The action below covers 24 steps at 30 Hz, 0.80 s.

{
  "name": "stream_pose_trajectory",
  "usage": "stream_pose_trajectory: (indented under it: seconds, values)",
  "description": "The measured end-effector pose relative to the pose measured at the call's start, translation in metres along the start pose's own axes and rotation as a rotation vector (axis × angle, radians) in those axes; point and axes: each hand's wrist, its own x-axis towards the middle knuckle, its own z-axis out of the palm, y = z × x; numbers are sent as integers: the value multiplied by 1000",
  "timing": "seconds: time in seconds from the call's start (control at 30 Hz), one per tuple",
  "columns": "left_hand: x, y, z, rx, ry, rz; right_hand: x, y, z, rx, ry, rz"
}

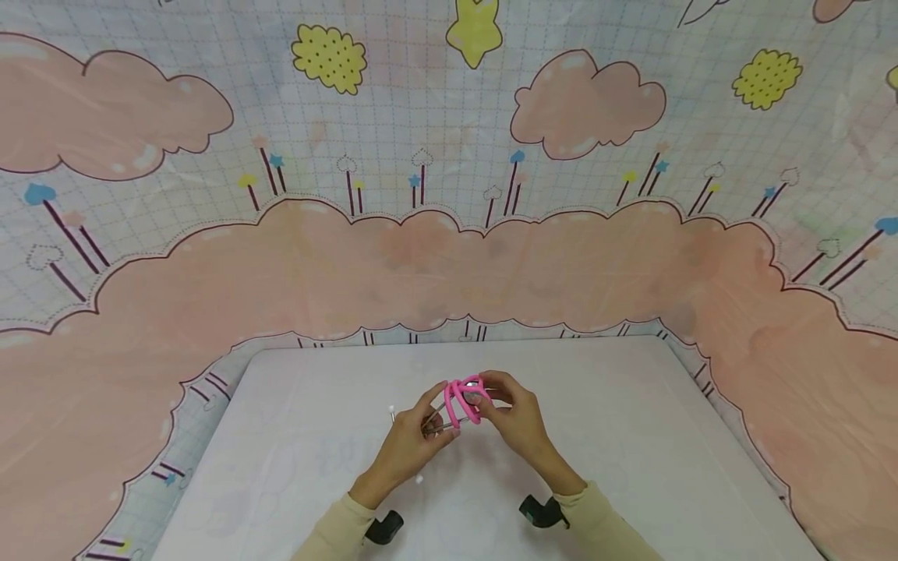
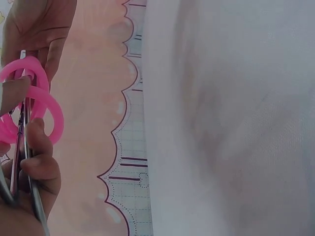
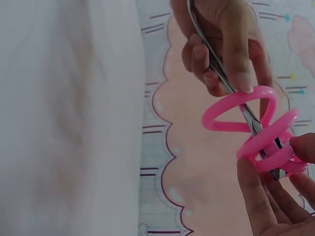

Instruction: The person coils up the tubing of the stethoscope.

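My left hand (image 1: pixel 414 438) grips the arms of a shiny, scissor-like metal tool (image 3: pixel 221 73), its fingertips right at the pink loops. The bright pink bendy tube (image 1: pixel 453 405) is wound in several loops around the tool's far end. My right hand (image 1: pixel 521 417) pinches the loops between thumb and fingers. In the left wrist view the metal arms (image 2: pixel 34 201) spread apart towards the palm. The tool's dark tip (image 3: pixel 276 174) pokes out of the coil beside my right fingers in the right wrist view. Both hands are held up over the white table.
The white table (image 1: pixel 596 421) is backed by a cloth (image 1: pixel 449 265) printed with clouds and stars. Small white tips (image 1: pixel 419 479) show on either side of my left wrist. A black wrist device (image 1: pixel 542 511) sits by each sleeve.
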Motion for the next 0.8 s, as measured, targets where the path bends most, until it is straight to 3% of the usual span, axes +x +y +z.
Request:
stream_pose_trajectory:
  seconds: [0.17, 0.33, 0.57, 0.8]
  values:
    - [2, -7, 0, -19, -12, -14, -1, -15, 0, 39, -24, 4]
    - [4, -11, -1, -65, -27, -67, -1, -22, -1, 112, -70, 93]
    - [7, -24, 1, -87, -52, -145, 10, 19, 13, 238, -48, 219]
    - [12, -39, 4, -98, -77, -209, 18, 36, 20, 298, -50, 312]
